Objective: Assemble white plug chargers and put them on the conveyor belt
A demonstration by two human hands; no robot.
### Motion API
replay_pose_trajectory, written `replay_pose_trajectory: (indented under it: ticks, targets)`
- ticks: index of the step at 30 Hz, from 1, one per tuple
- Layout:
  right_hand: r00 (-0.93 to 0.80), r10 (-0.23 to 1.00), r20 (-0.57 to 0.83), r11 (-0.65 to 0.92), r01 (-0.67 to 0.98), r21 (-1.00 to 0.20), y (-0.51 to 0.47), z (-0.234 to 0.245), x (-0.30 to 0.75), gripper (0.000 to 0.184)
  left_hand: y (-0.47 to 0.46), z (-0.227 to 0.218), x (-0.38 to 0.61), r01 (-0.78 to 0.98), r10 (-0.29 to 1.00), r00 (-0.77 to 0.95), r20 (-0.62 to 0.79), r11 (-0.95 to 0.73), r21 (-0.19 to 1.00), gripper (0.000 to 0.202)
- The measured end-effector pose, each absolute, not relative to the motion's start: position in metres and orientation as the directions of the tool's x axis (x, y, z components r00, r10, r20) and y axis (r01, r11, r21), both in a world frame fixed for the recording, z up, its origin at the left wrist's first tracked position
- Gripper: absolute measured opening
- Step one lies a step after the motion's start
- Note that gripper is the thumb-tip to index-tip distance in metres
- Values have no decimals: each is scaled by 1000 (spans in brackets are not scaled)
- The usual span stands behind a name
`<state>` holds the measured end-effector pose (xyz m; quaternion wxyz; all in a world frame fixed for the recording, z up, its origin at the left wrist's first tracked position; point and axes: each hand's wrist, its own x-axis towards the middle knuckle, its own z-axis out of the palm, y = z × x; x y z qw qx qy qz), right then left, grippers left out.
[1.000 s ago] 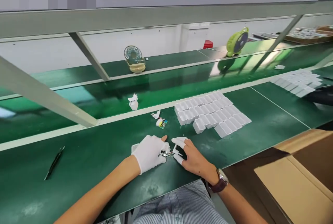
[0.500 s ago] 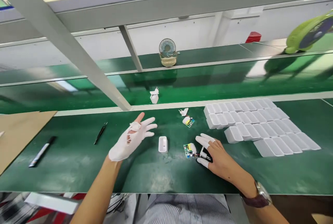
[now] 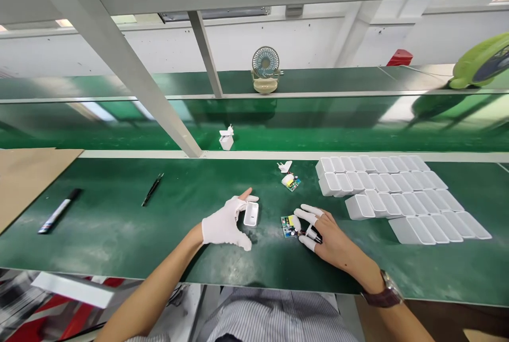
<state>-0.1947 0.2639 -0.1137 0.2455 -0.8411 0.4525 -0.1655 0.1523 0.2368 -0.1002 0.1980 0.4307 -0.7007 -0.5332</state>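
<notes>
The left hand point(image 3: 226, 224), gloved in white, has its digits spread around a small white case point(image 3: 251, 220) that stands open side up on the desk point(image 3: 199, 257); whether cloth touches the plastic I cannot tell. With that loose a grip, a quick close could shove or tip the case instead of gathering it, since glove fabric may slide on a smooth wall. The right hand point(image 3: 332, 236) is pinched around a white plug piece point(image 3: 312, 233), its covered fingertips point(image 3: 307, 242) partly hiding it. From there thin wires point(image 3: 301, 234) appear to run to a circuit board point(image 3: 287, 227) lying flat just beside the fingers. A lift by the plug piece alone might let the board hang, and its weight could strain the joints or drag components over the surface. Farther off, a second board point(image 3: 293, 183) with its own two-pin plug point(image 3: 284, 167) lies beyond the right hand, near enough that a careless sweep might catch its leads. To the right, open white cases point(image 3: 405, 193) stand packed in rows; a forearm or elbow swinging outward could skew the nearest ones. The tweezers point(image 3: 152, 190) and marker point(image 3: 59, 211) lie well apart on the left, where they seem little threat.
</notes>
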Motion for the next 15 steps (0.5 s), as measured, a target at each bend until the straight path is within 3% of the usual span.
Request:
replay_pose_trajectory:
  ticks: [3, 6, 10, 15]
  targets:
    - [528, -845, 85, -472, -661, -583, 264, -115, -194, 55, 225, -100, 157, -73, -793, -603, -90, -58, 996, 118]
    - [528, -841, 112, -487, -652, -581, 265, -118, -193, 53, 219, -97, 160, 143, -842, -538, -51, -150, 978, 112]
    - [535, -837, 116, -497, -654, -571, 267, -124, -194, 54, 220, -95, 157, 205, -907, -402, -130, -227, 952, 88]
    - [551, -826, 120, -515, -650, -558, 268, -126, -196, 53, 221, -95, 152, 216, -910, -371, -187, -280, 935, 93]
